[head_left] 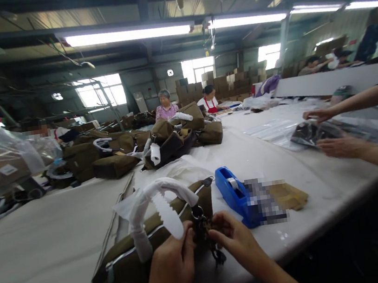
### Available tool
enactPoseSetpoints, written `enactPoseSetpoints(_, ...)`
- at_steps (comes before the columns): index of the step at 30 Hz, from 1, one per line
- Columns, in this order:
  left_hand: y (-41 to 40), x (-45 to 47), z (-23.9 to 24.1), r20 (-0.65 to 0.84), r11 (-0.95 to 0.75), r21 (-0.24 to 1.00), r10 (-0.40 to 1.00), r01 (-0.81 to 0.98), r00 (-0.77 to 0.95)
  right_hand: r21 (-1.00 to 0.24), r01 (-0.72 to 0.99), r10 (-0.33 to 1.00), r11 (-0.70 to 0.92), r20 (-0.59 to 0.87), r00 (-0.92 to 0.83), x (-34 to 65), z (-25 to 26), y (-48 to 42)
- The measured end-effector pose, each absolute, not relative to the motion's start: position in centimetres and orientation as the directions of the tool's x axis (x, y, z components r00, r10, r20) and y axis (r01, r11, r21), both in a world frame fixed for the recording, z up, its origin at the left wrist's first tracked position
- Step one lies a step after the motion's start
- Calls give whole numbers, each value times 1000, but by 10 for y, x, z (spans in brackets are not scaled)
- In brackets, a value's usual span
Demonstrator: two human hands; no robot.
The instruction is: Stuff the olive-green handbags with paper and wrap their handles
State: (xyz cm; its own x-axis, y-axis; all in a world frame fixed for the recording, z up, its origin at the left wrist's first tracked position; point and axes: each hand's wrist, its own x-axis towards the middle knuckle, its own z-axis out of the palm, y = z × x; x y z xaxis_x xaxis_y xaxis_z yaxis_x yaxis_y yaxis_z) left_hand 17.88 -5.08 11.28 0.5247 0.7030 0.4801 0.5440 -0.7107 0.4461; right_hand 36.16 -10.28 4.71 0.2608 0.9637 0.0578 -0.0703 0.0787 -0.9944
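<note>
An olive-green bag (128,258) lies on the white table (43,255) in front of me, its handle (154,198) wrapped in white paper. My left hand (173,265) pinches a strip of white paper with a toothed edge (167,215) near the handle. My right hand (232,238) grips the dark metal clasp and tag (203,226) at the bag's end. Both hands nearly touch over that hardware.
A blue tape dispenser (235,196) and flat brown paper (288,195) lie just right of the bag. A pile of similar olive bags (161,140) sits farther back. At right a co-worker's hands (337,144) handle a dark item in clear plastic. Other people work at the far end.
</note>
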Motion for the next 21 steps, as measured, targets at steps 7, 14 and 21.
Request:
enactPoseSetpoints(7,-57,191,128,115,-478,611,842,631,527,-971,-177,971,158,120,207,346,52,-109)
enactPoseSetpoints(14,-46,187,122,37,-398,571,886,718,462,-969,74,964,236,243,108,348,72,-118)
enactPoseSetpoints(21,-37,186,120,83,-410,567,891,714,446,-897,184,898,403,426,108,364,142,-178)
